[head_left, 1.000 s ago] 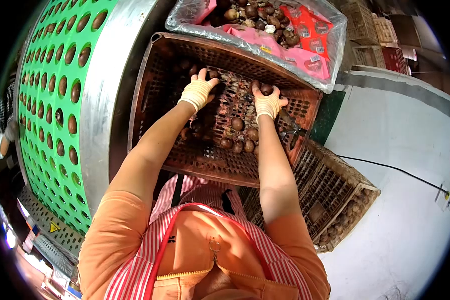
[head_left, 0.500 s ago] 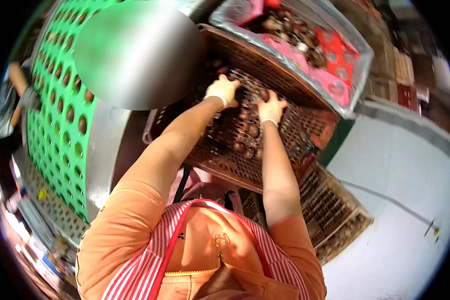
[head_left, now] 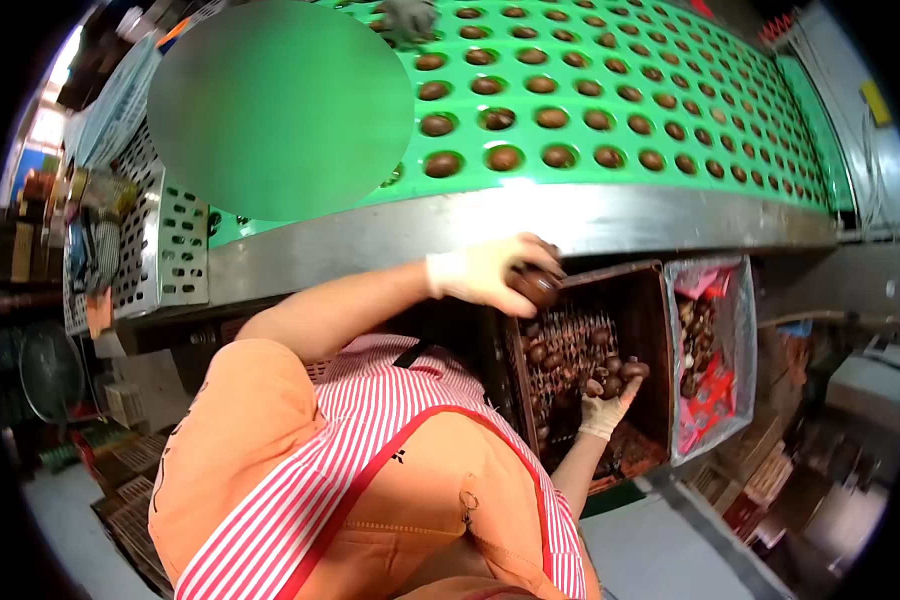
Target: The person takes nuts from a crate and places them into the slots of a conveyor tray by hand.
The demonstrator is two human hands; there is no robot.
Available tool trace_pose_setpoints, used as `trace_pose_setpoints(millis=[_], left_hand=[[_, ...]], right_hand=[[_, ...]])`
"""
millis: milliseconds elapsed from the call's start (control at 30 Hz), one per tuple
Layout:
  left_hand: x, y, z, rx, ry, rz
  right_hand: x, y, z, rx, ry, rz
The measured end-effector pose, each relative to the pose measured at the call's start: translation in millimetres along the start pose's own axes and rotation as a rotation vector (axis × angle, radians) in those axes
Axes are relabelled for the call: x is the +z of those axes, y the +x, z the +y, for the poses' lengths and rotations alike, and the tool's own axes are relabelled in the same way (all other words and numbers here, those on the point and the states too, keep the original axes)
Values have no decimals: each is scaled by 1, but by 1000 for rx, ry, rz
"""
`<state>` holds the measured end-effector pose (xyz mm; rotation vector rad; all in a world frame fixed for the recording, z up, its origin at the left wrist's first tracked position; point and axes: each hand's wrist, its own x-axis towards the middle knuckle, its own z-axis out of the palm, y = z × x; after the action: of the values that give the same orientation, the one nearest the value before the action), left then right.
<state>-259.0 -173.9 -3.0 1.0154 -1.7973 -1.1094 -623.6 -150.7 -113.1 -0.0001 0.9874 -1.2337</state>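
Observation:
My left hand [head_left: 495, 275], in a pale glove, is raised over the near left corner of a brown plastic crate [head_left: 650, 330]. Its fingers curl round dark brown eggs [head_left: 536, 287], close to the metal edge of a green conveyor. Inside the crate, my gloved right hand [head_left: 605, 408] cups several brown eggs [head_left: 615, 378] in its fingers. More eggs [head_left: 540, 354] lie loose on the crate's slotted floor. Rows of oval holes in the green conveyor [head_left: 530, 130] hold similar brown eggs.
A smooth metal rail [head_left: 610, 220] runs along the conveyor's near side. Right of the crate stands a plastic-lined bin [head_left: 742, 345] with red and pink pieces and mixed brown bits. Another person's grey-gloved hand [head_left: 410, 18] is over the conveyor's far side. A perforated metal panel [head_left: 182, 245] stands left.
The view has swung toward the conveyor. Both hands were down in the crate; my left hand has lifted out with eggs, and my right now holds several.

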Motion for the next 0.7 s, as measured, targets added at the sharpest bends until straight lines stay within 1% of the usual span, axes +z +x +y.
trace_pose_setpoints(millis=[33,67,100,133,167,200,233,267,300,333,367,400,433,500,567,633,667,700], left_hand=[[-35,-26,0,-47,78,64],[-70,-52,4,-144,45,108],[-99,-88,-13,-194,179,231],[-127,-114,-10,-327,113,342],[-152,-133,-8,-341,138,489],[-173,-149,-1,-418,154,579],[-194,-165,-17,-451,51,637],[-216,-176,-39,-539,93,594],[-230,-186,-63,-627,133,547],[-235,-196,-86,-661,349,489],[-238,-202,-104,-691,564,426],[-240,-201,-111,-648,612,409],[-238,-191,-85,-717,668,449],[-253,-186,-65,-759,625,456],[-272,-180,-72,-743,682,530],[-297,-172,-86,-734,740,563],[-308,-165,-88,-758,745,528],[-317,-158,-92,-785,744,490]], right_hand=[[23,-7,1,-18,33,-81],[35,-5,3,3,60,-238],[53,-6,8,-60,-142,-243],[80,-8,15,-133,-338,-246],[111,-12,23,-209,-530,-243],[156,-23,28,-272,-837,-356],[175,-2,44,-372,-987,-387],[219,-8,62,-398,-1122,-331],[260,-13,86,-558,-1271,-461],[294,-14,111,-691,-1305,-652],[329,-16,138,-884,-1481,-720],[353,-11,165,-965,-1554,-790],[394,-11,215,-1021,-1675,-871],[419,2,265,-979,-1878,-887],[427,25,297,-884,-2150,-923],[438,36,311,-845,-2347,-862],[449,29,311,-933,-2344,-829],[463,23,309,-964,-2363,-827]])
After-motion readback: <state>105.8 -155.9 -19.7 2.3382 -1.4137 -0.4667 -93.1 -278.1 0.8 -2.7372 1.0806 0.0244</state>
